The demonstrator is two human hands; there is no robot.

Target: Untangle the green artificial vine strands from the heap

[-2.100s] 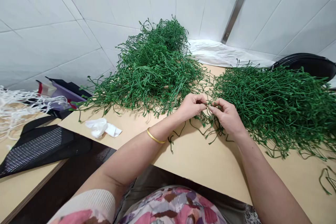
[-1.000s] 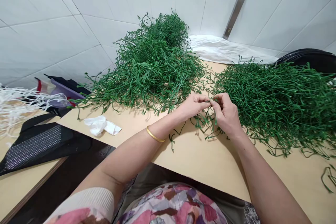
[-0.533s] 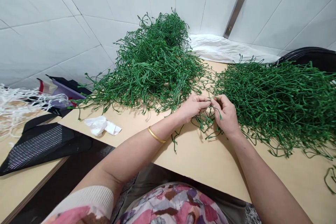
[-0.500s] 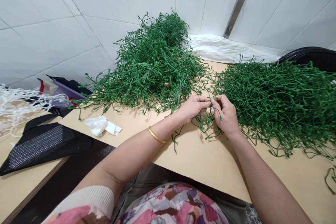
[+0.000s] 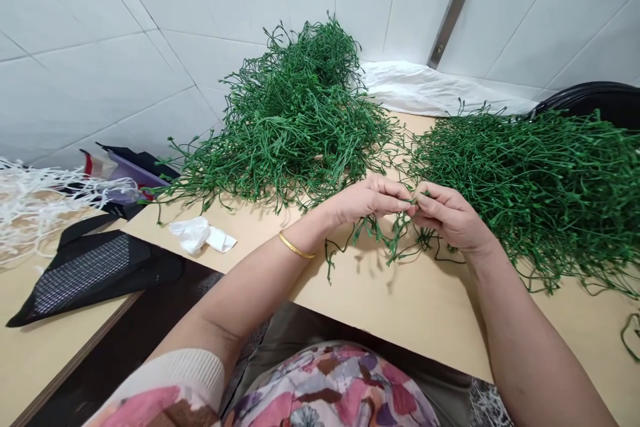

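Together — both hands (image 5: 373, 201) pinch dangling green stems (image 5: 387, 240).

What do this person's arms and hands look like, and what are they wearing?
Both hands are bare, without gloves. The left hand has a slim gold bangle at its wrist; the right hand shows no jewellery. A cream ribbed cuff edges the left sleeve, near a pink-and-mauve floral garment.

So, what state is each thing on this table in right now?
Left hand: fingers pinched on the stems.
Right hand: fingers curled, pinched on the stems.
Loose green stems: tangled, dangling below both hands.
Far green pile: heaped high.
Right green pile: spread wide, tangled.
Gold bangle: worn on the left wrist.
White tissue: crumpled on the board.
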